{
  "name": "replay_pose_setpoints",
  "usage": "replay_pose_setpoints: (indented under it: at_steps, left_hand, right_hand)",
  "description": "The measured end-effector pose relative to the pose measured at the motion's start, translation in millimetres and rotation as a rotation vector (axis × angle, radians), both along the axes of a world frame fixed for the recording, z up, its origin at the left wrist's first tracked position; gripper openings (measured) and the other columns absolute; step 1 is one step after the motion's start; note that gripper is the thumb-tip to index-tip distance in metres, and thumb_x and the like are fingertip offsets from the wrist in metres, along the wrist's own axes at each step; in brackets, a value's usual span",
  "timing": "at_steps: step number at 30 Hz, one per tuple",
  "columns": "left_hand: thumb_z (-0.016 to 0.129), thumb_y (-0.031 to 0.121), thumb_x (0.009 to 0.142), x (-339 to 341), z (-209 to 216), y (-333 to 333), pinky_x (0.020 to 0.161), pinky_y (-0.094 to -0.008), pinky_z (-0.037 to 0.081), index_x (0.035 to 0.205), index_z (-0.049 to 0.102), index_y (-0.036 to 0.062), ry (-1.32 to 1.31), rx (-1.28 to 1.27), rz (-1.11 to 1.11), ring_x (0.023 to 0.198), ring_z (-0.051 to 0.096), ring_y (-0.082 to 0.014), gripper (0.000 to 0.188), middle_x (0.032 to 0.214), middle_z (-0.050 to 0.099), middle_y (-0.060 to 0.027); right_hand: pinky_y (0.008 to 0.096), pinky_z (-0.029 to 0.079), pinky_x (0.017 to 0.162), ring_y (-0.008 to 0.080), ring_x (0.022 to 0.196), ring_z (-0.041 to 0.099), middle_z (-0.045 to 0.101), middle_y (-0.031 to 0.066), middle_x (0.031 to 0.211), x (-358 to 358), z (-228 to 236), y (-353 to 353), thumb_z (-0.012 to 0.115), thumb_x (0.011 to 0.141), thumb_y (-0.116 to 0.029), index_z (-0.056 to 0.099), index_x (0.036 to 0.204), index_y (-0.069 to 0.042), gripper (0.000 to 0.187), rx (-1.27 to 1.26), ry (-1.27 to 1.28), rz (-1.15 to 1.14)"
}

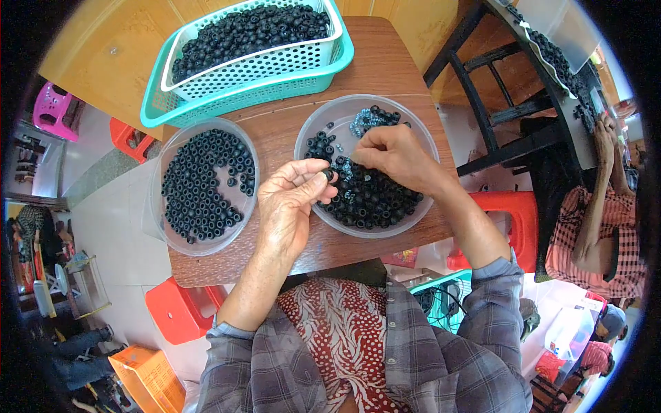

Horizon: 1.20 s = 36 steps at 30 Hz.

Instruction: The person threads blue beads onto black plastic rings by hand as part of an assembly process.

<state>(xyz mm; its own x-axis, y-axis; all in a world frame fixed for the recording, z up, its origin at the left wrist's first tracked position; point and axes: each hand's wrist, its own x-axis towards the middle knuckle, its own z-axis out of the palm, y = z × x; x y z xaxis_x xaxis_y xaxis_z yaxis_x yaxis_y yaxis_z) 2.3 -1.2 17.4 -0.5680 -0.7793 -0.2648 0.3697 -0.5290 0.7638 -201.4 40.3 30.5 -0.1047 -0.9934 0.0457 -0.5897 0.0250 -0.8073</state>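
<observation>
Your left hand (286, 203) was at the centre of the frame, its grip pinching a black ring (330, 175) between thumb and fingers at the left edge of the right-hand bowl (344, 110). Your right hand (398, 155) reached over that same clear round bowl, fingers curled and pointing down into it; I cannot tell whether that grip was pressed together or pinching anything, since its tips were hard to make out against the contents. Under and around it lay black beads (372, 212), heaped mostly toward the bowl's lower part, with small pale-blue pieces (363, 124) clustered near its upper rim and others scattered by your fingers.

Left of centre, a second clear bowl (222, 180) held many black rings (196, 189), near your left wrist. Both bowls stood on the brown worktop (385, 51). At the upper left of the frame, a white perforated basket (261, 63), full of black beads, sat inside a teal basket (275, 94). Red stools flanked you, and at the right edge a co-worker's hand (606, 138) was beside more dark pieces (554, 62).
</observation>
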Motion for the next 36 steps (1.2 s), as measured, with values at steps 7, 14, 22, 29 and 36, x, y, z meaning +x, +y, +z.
replay_pose_setpoints:
  at_steps: [7, 14, 22, 29, 36]
  left_hand:
    - [0.062, -0.002, 0.082, -3.9, 3.6, 7.1, 0.063, -0.0248, 0.051, 0.099, 0.06, -0.0041, 0.031, 0.019, -0.001, 0.07, 0.064, -0.017, 0.017, 0.089, 0.066, -0.0145]
    - [0.062, -0.003, 0.081, -4.9, 3.7, 15.8, 0.064, -0.0259, 0.051, 0.098, 0.06, -0.0043, -0.005, -0.05, 0.034, 0.069, 0.063, -0.0177, 0.017, 0.083, 0.065, -0.0115]
    - [0.062, -0.004, 0.08, -6.3, -0.1, 19.7, 0.065, -0.027, 0.051, 0.097, 0.06, -0.0045, -0.043, -0.116, 0.068, 0.068, 0.063, -0.018, 0.017, 0.083, 0.064, -0.0113]
    - [0.062, -0.002, 0.082, -5.0, -5.1, 18.9, 0.066, -0.0251, 0.051, 0.099, 0.06, -0.0039, 0.065, 0.005, 0.039, 0.071, 0.061, -0.0152, 0.017, 0.087, 0.064, -0.0109]
    - [0.06, 0.0, 0.085, 0.4, -5.4, 16.7, 0.067, -0.025, 0.05, 0.103, 0.059, -0.0033, 0.057, 0.014, -0.008, 0.073, 0.061, -0.0145, 0.019, 0.09, 0.064, -0.0123]
  right_hand:
    - [0.0261, 0.046, 0.057, 0.0079, 0.064, 0.056, 0.063, 0.0051, 0.066, 20.6, 22.3, 18.5, 0.065, 0.079, -0.015, 0.066, 0.078, 0.004, 0.019, 0.07, -0.399, 0.073]
    - [0.026, 0.046, 0.057, 0.0086, 0.064, 0.056, 0.063, 0.0056, 0.066, 27.8, 23.6, 21.7, 0.064, 0.079, -0.014, 0.065, 0.076, 0.004, 0.018, 0.06, -0.444, 0.072]
    - [0.0213, 0.039, 0.053, 0.0047, 0.062, 0.049, 0.057, -0.0005, 0.065, 28.0, 16.7, 21.0, 0.064, 0.084, -0.017, 0.062, 0.075, 0.001, 0.021, 0.107, -0.407, 0.06]
    - [0.0287, 0.04, 0.049, 0.0088, 0.055, 0.05, 0.056, 0.0049, 0.055, 33.6, 16.0, 18.4, 0.065, 0.079, -0.023, 0.062, 0.065, 0.004, 0.03, 0.059, -0.187, 0.011]
    - [0.0283, 0.041, 0.05, 0.01, 0.053, 0.051, 0.055, 0.0081, 0.054, 24.2, 8.0, 8.2, 0.064, 0.08, -0.025, 0.061, 0.067, 0.003, 0.031, 0.154, -0.38, 0.02]
